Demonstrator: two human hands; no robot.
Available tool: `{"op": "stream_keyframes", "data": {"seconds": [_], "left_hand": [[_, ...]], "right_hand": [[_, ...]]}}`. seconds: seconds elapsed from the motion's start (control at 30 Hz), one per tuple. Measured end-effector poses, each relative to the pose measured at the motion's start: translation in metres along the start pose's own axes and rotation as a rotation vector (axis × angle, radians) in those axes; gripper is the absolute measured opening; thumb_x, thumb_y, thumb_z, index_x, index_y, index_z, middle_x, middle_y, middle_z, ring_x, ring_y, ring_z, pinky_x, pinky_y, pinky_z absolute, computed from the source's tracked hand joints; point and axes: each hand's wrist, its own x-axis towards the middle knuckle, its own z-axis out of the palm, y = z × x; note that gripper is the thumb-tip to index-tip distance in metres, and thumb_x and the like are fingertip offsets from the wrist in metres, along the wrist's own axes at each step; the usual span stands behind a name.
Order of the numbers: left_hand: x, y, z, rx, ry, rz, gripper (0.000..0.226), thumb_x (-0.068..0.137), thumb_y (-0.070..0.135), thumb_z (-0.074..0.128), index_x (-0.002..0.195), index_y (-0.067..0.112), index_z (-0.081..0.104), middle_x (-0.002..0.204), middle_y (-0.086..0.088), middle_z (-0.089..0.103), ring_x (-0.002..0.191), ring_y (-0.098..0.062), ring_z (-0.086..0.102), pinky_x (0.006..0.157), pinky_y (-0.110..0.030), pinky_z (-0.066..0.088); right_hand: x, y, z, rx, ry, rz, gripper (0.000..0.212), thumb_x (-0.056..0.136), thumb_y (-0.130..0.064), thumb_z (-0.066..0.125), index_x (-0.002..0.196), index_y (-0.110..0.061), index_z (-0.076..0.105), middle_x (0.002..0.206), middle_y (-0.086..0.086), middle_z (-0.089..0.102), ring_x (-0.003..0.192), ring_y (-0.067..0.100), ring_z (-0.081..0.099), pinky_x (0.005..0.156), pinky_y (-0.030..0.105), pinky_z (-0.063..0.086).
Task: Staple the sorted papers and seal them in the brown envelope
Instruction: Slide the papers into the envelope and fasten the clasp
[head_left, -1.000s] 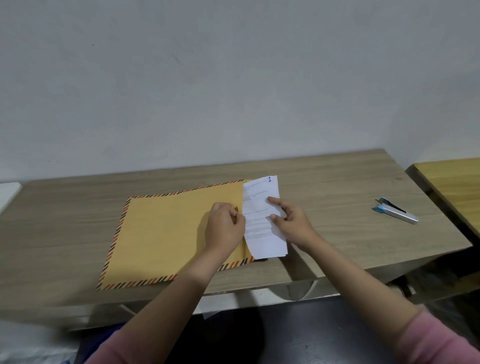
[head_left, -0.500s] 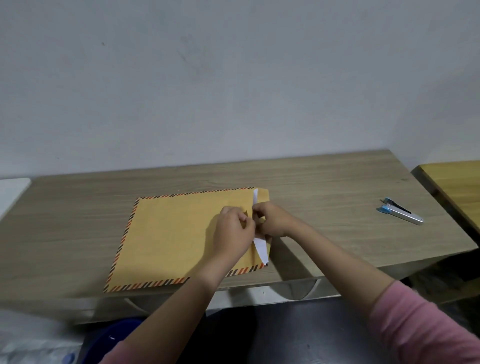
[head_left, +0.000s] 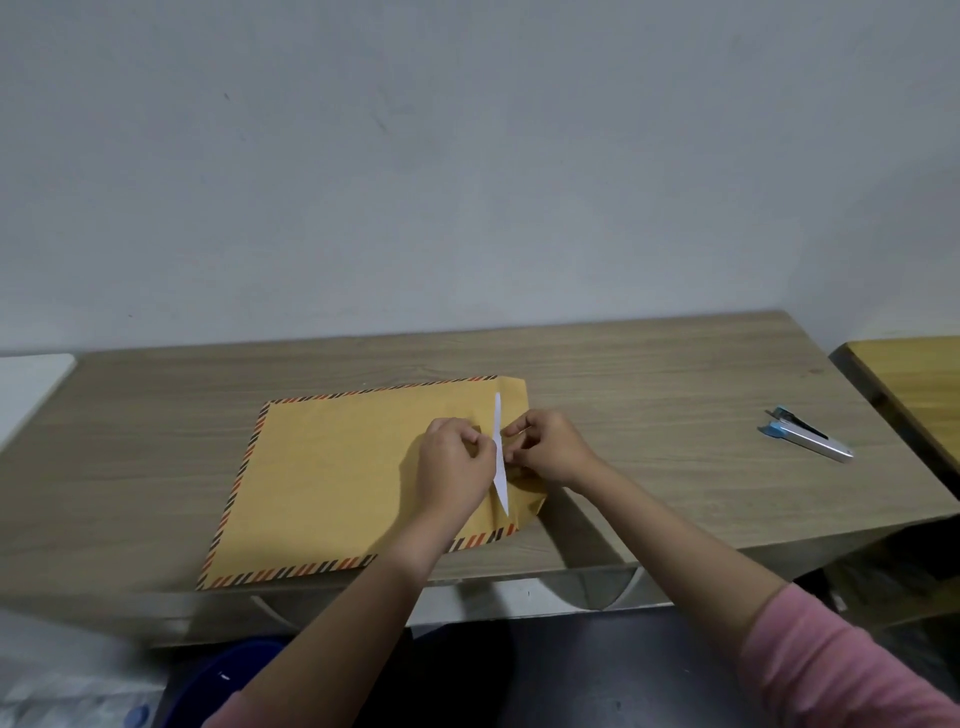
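Observation:
A brown envelope with a striped red-and-black border lies flat on the wooden desk, its mouth to the right. Only a thin white sliver of the papers shows at that mouth; the rest is inside. My left hand pinches the upper edge of the envelope's opening. My right hand grips the envelope's flap just right of the white sliver. The two hands almost touch.
A silver and blue stapler lies on the desk to the right, well away from the hands. A second, yellower table adjoins at the far right. A white surface sits at the left edge. A blue object is under the desk.
The papers slid left into the envelope, from a wide exposed sheet to a thin sliver. My right hand moved left to the flap beside my left hand.

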Motion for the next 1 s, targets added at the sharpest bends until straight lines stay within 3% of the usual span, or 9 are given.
{"op": "stream_keyframes", "data": {"seconds": [0.17,0.27,0.4,0.5,0.63,0.8,0.9,1.0], "left_hand": [[0.005,-0.008,0.001,0.063,-0.04,-0.005,0.01,0.084,0.019,0.06,0.077,0.014,0.063,0.109,0.001,0.061,0.086,-0.008,0.051,0.072,-0.021,0.036],[0.007,-0.014,0.003,0.124,-0.074,0.015,0.012,0.084,0.024,0.059,0.075,0.017,0.062,0.109,0.003,0.06,0.085,-0.01,0.053,0.07,-0.023,0.04],[0.01,-0.016,0.005,0.145,-0.072,0.056,0.014,0.083,0.02,0.059,0.071,0.013,0.059,0.103,0.001,0.059,0.089,-0.016,0.057,0.07,-0.025,0.041],[0.013,-0.016,0.005,0.121,-0.027,0.07,0.011,0.081,0.018,0.06,0.072,0.013,0.06,0.102,0.001,0.059,0.091,-0.014,0.055,0.072,-0.025,0.041],[0.017,-0.02,0.003,0.128,-0.025,0.084,0.009,0.08,0.023,0.06,0.071,0.02,0.06,0.103,0.004,0.06,0.093,-0.014,0.057,0.077,-0.029,0.048],[0.022,-0.03,0.001,0.126,-0.041,0.065,0.009,0.08,0.021,0.06,0.071,0.02,0.059,0.101,0.004,0.059,0.094,-0.014,0.056,0.078,-0.028,0.046],[0.023,-0.037,0.0,0.12,-0.051,0.065,0.009,0.081,0.02,0.061,0.072,0.02,0.059,0.1,0.004,0.058,0.093,-0.014,0.056,0.078,-0.026,0.044],[0.025,-0.04,0.002,0.126,-0.064,0.077,0.008,0.081,0.02,0.062,0.073,0.02,0.06,0.098,0.004,0.057,0.093,-0.013,0.055,0.077,-0.026,0.043]], "right_hand": [[-0.006,0.013,-0.01,-0.244,-0.017,-0.079,0.036,0.076,0.006,0.061,0.106,-0.013,0.058,0.098,0.005,0.067,0.094,0.019,0.063,0.083,0.031,0.053],[-0.01,0.025,-0.014,-0.407,-0.01,-0.148,0.039,0.073,-0.003,0.069,0.109,-0.015,0.061,0.107,0.004,0.065,0.098,0.018,0.061,0.081,0.025,0.05],[-0.008,0.031,-0.01,-0.57,-0.037,-0.284,0.031,0.077,-0.017,0.07,0.108,-0.014,0.066,0.107,0.006,0.063,0.097,0.021,0.057,0.083,0.031,0.048],[-0.007,0.033,-0.005,-0.702,-0.027,-0.38,0.018,0.082,-0.016,0.061,0.097,-0.012,0.07,0.1,0.009,0.062,0.095,0.027,0.055,0.081,0.035,0.047],[-0.004,0.04,0.0,-0.852,0.016,-0.456,0.015,0.08,-0.01,0.055,0.093,-0.004,0.061,0.098,0.013,0.057,0.091,0.03,0.052,0.071,0.032,0.037],[0.0,0.046,-0.003,-0.826,0.032,-0.463,0.017,0.08,-0.016,0.057,0.095,-0.006,0.057,0.098,0.011,0.055,0.088,0.026,0.051,0.075,0.035,0.044],[0.002,0.043,-0.005,-0.665,0.037,-0.417,0.009,0.084,-0.018,0.055,0.089,-0.012,0.058,0.093,0.006,0.056,0.086,0.021,0.051,0.078,0.034,0.045],[0.004,0.037,-0.002,-0.57,-0.02,-0.362,0.025,0.082,-0.037,0.063,0.103,-0.024,0.063,0.098,0.0,0.059,0.092,0.015,0.053,0.081,0.03,0.044]]}}
